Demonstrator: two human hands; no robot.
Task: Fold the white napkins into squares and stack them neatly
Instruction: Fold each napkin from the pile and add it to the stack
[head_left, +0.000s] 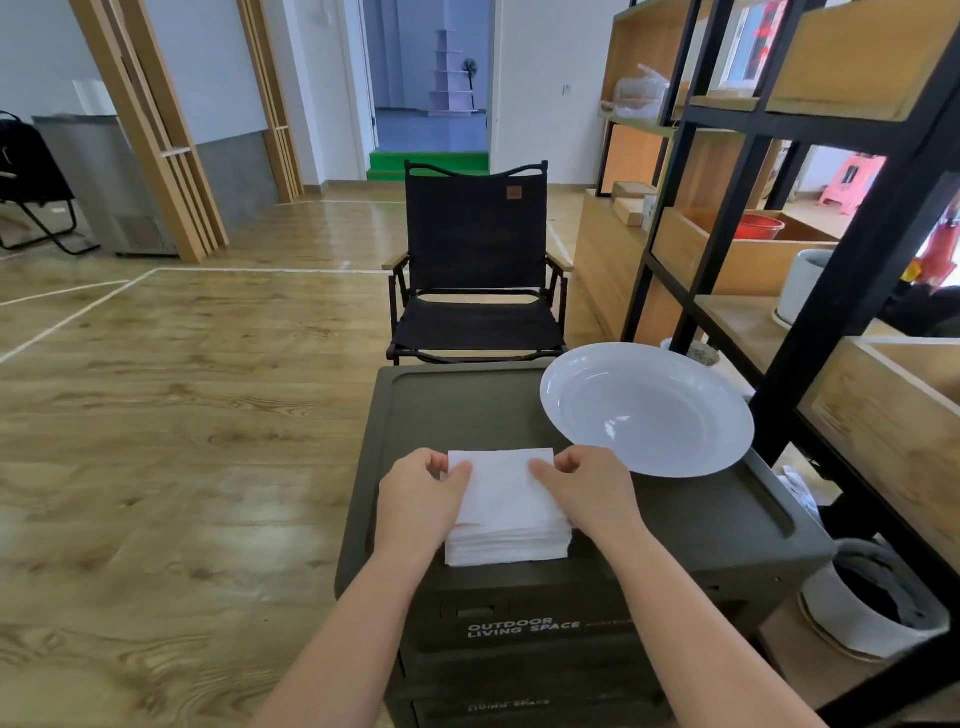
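Wood-plank flooring (182, 415) spreads out to your left, and right before you stands a dark olive storage box (701, 519) whose flat lid serves as your work surface; its front reads "OUTDOOR LIVING SPACE". On the near left part of that lid sits the stack of white napkins (506, 540), its layered edges showing along the front and right sides. Your left hand (421, 499) grips the top napkin (501, 483) at its left edge, thumb curled onto the upper face and fingers tucked at the far left corner. Your right hand (587, 488) pinches the same napkin at its right edge, thumb lying on top, fingers curled at the far right corner. A white plate (647, 410) rests on the lid's far right, just beside your right hand and overhanging the lid edge. Beyond the box stands a black folding chair (475, 260), and a black-framed wooden shelving unit (779, 208) rises to your right.
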